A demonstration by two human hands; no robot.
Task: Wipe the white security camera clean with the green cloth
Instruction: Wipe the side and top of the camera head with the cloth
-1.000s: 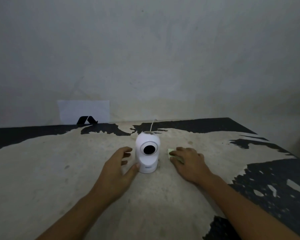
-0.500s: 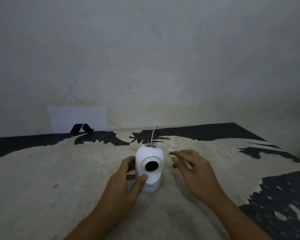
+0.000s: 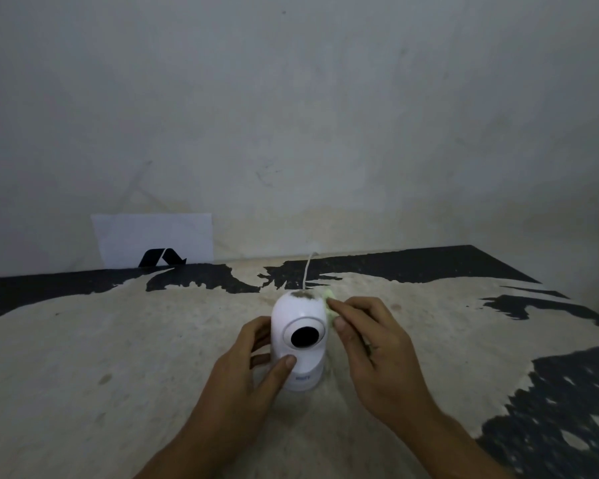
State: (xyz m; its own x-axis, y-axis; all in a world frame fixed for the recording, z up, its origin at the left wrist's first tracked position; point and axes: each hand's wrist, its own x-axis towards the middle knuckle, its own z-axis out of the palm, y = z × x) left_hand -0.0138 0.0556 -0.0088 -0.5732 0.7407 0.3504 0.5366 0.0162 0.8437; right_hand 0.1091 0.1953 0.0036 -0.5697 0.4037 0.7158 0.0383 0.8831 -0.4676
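My left hand (image 3: 242,368) wraps white security camera (image 3: 300,340), thumb on front, steadying it upright between my hands. My right hand (image 3: 370,344) pinches green cloth (image 3: 329,300) against camera's upper right side. Dirt patch (image 3: 303,297) on top not yet wiped; wiping barely begun.

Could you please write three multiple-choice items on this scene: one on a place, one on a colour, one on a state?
1. Where is the green cloth?
A. At the security camera's upper right side
B. Flat on the table
C. On the wall

2. What colour is the camera's lens disc?
A. Red
B. Black
C. Green

3. What is the left hand doing?
A. Resting flat
B. Gripping the camera body
C. Holding the cable

Key: 1 A, the right hand presses it there; 2 B, the disc is dark; 3 B, thumb and fingers wrap the body.
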